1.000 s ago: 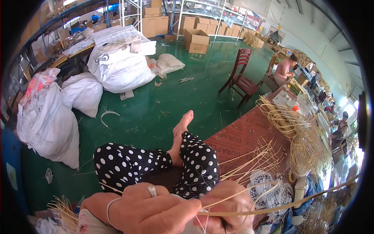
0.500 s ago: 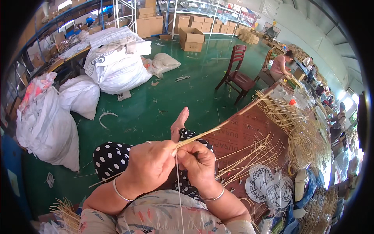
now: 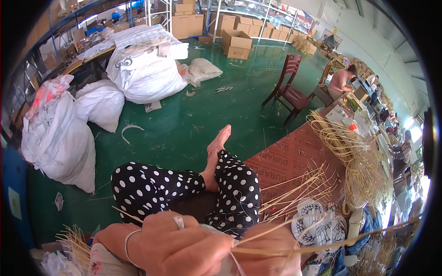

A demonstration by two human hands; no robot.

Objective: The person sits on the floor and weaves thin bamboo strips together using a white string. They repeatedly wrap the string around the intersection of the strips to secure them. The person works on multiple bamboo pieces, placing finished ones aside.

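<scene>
Two hands (image 3: 184,248), one wooden chair (image 3: 287,87), four white sacks (image 3: 147,78), one ring (image 3: 178,221)

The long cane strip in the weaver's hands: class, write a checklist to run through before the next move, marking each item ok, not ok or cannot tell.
1. Left hand has a grip on the long cane strip: ok, fingers closed around its near end.
2. Right hand supports the strip: ok, it lies beneath it.
3. Strip unbroken along its length: cannot tell, the far end nears the rim of the picture.
4. Spare cane sticks within view: ok, fanned on the brown mat.
5. Strip free of the coiled cane bundle: cannot tell.
</scene>
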